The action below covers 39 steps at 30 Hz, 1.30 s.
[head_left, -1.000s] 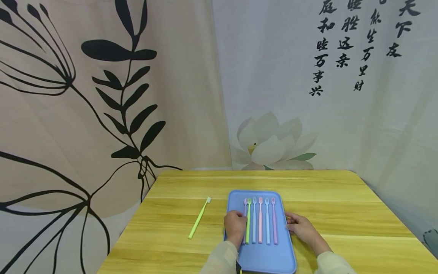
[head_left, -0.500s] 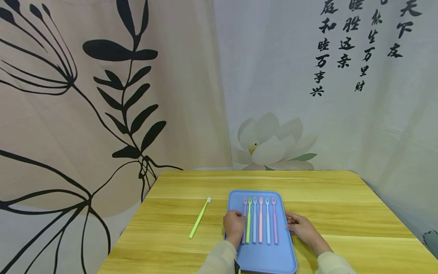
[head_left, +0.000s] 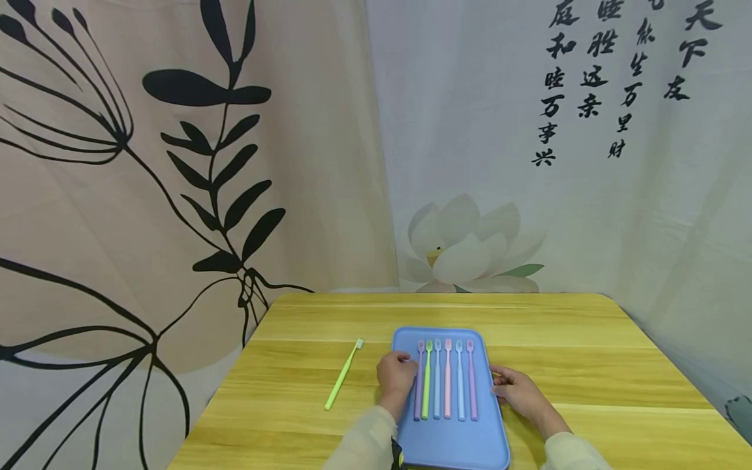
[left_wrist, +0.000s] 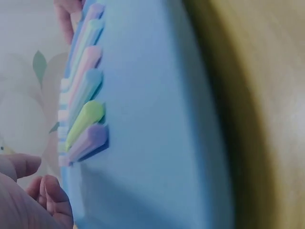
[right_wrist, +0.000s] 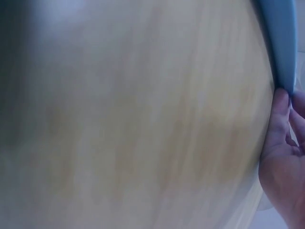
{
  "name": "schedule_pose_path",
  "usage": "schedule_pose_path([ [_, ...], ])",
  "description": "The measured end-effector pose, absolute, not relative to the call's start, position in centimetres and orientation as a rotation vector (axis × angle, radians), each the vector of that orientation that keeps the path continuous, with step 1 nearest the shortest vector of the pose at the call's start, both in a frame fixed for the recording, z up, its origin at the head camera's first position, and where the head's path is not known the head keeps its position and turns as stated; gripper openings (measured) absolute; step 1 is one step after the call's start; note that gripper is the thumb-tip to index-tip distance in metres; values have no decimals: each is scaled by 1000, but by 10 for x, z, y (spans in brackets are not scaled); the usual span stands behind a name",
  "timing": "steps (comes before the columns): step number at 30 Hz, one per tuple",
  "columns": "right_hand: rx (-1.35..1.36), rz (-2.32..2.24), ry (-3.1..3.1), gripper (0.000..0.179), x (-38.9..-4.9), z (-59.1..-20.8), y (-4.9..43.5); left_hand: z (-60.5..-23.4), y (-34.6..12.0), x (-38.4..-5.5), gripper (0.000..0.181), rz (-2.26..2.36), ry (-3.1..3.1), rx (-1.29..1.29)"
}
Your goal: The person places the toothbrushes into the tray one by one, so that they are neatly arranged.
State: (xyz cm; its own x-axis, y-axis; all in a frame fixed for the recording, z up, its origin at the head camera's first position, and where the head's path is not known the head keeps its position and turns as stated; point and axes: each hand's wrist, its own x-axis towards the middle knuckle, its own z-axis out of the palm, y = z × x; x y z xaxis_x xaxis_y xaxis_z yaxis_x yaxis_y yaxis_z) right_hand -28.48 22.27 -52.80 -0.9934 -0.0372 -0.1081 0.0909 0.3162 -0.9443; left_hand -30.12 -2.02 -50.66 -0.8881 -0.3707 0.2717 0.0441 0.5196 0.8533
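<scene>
A blue tray lies on the table, bearing several toothbrushes side by side with their heads at the far end. Leftmost is a purple toothbrush, beside a green toothbrush; blue, pink and purple ones follow to the right. My left hand is over the tray's left edge, just left of the purple toothbrush. In the left wrist view its thumb and loosely bent fingers are apart, with nothing between them. My right hand pinches the tray's right rim between thumb and fingers, as the right wrist view shows.
Another green toothbrush, with a white head, lies on the wooden table left of the tray. Behind the table's far edge hangs a printed curtain with plants and black writing.
My left hand has let go of the leftmost purple toothbrush and moved slightly left, away from it. That toothbrush now shows along its full length. The right hand stays at the rim.
</scene>
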Motion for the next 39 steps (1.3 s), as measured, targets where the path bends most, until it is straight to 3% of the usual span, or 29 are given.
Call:
schedule_pose_path([
  [23, 62, -1758, 2457, 48, -286, -523, 222, -468, -76, -327, 14, -1629, -2251, 334],
  [39, 72, -1737, 2465, 47, -286, -527, 223, -466, -110, -327, 20, -1644, -2275, 421],
])
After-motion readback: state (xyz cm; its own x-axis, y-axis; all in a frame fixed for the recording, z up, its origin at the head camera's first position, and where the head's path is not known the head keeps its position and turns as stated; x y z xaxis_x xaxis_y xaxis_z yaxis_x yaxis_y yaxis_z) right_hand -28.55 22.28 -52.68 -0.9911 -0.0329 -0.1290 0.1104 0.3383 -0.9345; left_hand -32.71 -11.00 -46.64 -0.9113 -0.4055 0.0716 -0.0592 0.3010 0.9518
